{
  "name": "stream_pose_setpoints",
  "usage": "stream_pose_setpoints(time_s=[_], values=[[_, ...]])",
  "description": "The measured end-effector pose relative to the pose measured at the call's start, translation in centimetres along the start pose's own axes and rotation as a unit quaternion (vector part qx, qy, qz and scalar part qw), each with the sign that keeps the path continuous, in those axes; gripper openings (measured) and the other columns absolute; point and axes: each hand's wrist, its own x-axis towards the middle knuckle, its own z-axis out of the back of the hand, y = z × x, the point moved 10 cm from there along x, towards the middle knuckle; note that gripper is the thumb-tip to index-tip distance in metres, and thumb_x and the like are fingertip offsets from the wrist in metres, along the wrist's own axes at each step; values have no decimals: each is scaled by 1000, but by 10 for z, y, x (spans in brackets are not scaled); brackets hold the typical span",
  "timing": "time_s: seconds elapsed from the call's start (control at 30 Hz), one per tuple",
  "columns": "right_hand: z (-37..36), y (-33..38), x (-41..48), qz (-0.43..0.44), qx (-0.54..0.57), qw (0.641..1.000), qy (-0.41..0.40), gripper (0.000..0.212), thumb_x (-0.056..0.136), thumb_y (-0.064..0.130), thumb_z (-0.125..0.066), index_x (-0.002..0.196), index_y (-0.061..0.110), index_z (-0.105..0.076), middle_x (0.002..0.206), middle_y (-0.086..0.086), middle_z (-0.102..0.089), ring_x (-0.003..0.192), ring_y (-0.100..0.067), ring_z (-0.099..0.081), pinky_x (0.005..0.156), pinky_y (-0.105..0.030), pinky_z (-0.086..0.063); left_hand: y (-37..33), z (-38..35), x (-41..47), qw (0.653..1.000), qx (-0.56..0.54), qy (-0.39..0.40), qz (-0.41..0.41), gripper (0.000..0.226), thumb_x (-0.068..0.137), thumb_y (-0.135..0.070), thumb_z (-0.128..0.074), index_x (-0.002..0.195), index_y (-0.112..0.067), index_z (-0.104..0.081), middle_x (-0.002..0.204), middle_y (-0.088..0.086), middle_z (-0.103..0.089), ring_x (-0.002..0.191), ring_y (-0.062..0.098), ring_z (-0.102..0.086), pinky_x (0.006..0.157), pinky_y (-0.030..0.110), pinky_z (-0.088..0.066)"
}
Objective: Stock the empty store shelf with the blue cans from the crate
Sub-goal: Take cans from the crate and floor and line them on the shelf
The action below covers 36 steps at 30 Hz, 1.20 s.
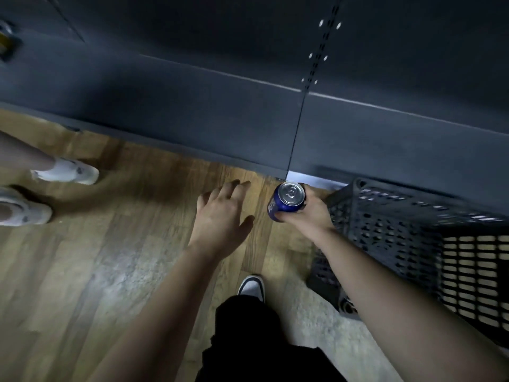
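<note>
Right hand point(312, 215) is wrapped round one blue can point(287, 202), held upright with the silver top facing the camera, thumb on the near side. The can is in the air above the floor, just left of the crate point(399, 230) and near the shelf's bottom edge. Left hand point(223, 213) holds nothing; its fingers point(242, 186) are spread wide, palm down, hovering over the floor just left of the can and not touching it. The crate is black perforated plastic and sits on the floor at the right, close against the shelf base; can't tell what's inside from this angle. The shelf point(192, 106) is a dark grey metal unit running across the top of the view, with a seam between two sections and a slotted upright point(322, 51) at the back. There's a lit pale strip under its base next to the crate. The floor point(110, 230) is wood-look plank, paler and worn-looking toward the near side. Lighting is dim. A second person's white shoes point(66, 170) are at the left edge. The wearer's own shoe point(252, 286) and black trousers point(248, 326) are bottom centre.
</note>
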Motion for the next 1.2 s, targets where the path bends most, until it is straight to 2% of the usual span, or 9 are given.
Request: stream_pose_setpoints(time_s=[0.2, 0.4, 0.57, 0.67, 0.77, 0.93, 1.07, 1.2], values=[[105, 92, -91, -6, 30, 999, -17, 68, 49, 41, -85, 111, 34, -57, 106, 14, -68, 103, -11, -64, 93, -33, -51, -89, 125, -46, 999, 13, 1, -34, 64, 89, -40, -53, 145, -27, -24, 149, -2, -32, 134, 22, -34, 108, 43, -24], [204, 181, -182, 32, 54, 997, -32, 61, 42, 46, -80, 98, 44, -56, 104, 16, -68, 100, -6, -65, 95, -38, -51, -176, 227, -90, 996, 17, -25, -79, 63, 90, -41, -51, 146, -28, -24, 149, -5, -31, 134, 20, -32, 108, 40, -21], [276, 234, -238, 55, 68, 994, -63, 62, 41, 46, -81, 98, 41, -57, 104, 14, -69, 100, -6, -65, 97, -38, -51, -234, 296, -111, 991, 19, -50, -126, 64, 89, -42, -53, 145, -29, -25, 149, -6, -33, 133, 18, -34, 106, 37, -23], [314, 265, -263, 74, 61, 992, -85, 60, 48, 39, -86, 100, 37, -56, 104, 13, -69, 98, -6, -65, 96, -36, -51, -264, 333, -116, 985, 20, -64, -158, 65, 90, -42, -53, 146, -29, -23, 150, -7, -30, 134, 17, -33, 107, 36, -23], [349, 295, -284, 96, 49, 988, -112, 57, 60, 28, -90, 106, 31, -57, 103, 14, -68, 97, -5, -64, 92, -27, -50, -293, 368, -116, 978, 16, -85, -189, 66, 89, -44, -53, 146, -28, -24, 150, -6, -31, 132, 18, -36, 106, 36, -24], [407, 347, -309, 133, 26, 974, -180, 58, 61, 31, -90, 111, 22, -61, 100, 13, -69, 94, -3, -64, 77, -14, -46, -339, 420, -109, 962, 7, -111, -251, 71, 87, -47, -57, 146, -27, -24, 151, -7, -29, 134, 17, -33, 109, 36, -23], [449, 377, -325, 151, 52, 957, -243, 49, 62, 33, -89, 102, 20, -63, 93, 10, -71, 85, -1, -66, 75, -18, -51, -372, 454, -103, 949, 2, -130, -287, 83, 79, -65, -56, 146, -26, -25, 150, -7, -30, 133, 15, -35, 106, 36, -26], [480, 399, -334, 159, 84, 942, -283, 50, 61, 35, -89, 102, 21, -64, 92, 9, -72, 82, 0, -67, 75, -19, -53, -407, 481, -96, 944, -29, -146, -294, 85, 66, -79, -56, 132, -28, -40, 136, -9, -47, 119, 13, -50, 96, 35, -34]])
